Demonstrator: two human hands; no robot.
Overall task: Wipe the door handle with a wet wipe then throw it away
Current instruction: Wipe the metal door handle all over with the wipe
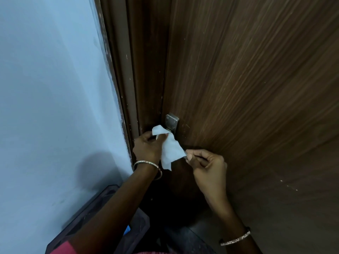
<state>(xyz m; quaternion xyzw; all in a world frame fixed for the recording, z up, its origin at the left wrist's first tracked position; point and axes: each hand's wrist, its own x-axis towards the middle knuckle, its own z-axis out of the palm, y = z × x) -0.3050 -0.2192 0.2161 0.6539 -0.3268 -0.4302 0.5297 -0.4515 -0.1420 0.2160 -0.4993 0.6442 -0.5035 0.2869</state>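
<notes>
A white wet wipe is stretched between my two hands in front of the dark wooden door. My left hand pinches its upper corner close to the door frame. My right hand pinches its lower right corner. The grey metal plate of the door handle shows just above the wipe; the lever itself is hidden behind the wipe and my left hand.
A pale blue wall fills the left side, next to the brown door frame. A dark bin stands on the floor below my left arm, against the wall. Dark floor shows at the bottom.
</notes>
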